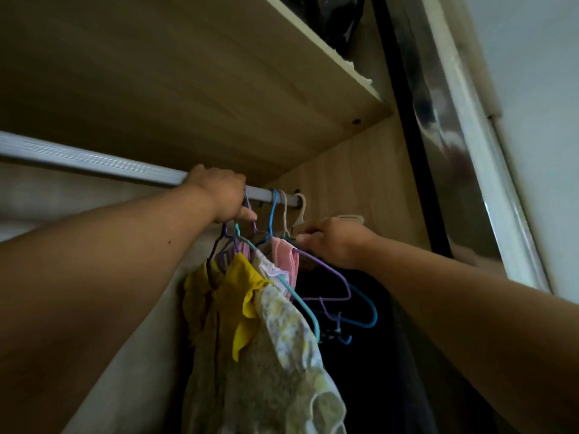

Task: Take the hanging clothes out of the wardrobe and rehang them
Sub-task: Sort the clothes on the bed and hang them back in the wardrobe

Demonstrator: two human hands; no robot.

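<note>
A silver rail (pixel 94 164) runs across the wardrobe under a wooden shelf. My left hand (pixel 224 195) is up at the rail and grips the hook of a purple hanger (pixel 250 214). Below it hang a yellow garment (pixel 238 283), a pale floral dress (pixel 282 355) and a pink garment (pixel 283 255) on coloured hangers. My right hand (pixel 332 242) pinches the necks of hangers near the rail's right end. Blue and cream hanger hooks (pixel 275 208) sit on the rail there. Empty purple and blue hangers (pixel 344 296) dangle under my right hand.
The wooden shelf (pixel 219 89) sits close above the rail, with a dark bag (pixel 332 17) on top. The wardrobe's side panel (pixel 360 183) stands right behind the hangers. A dark, shiny sliding door (pixel 438 136) and its white frame edge the right side. Dark clothing (pixel 360 371) hangs lower right.
</note>
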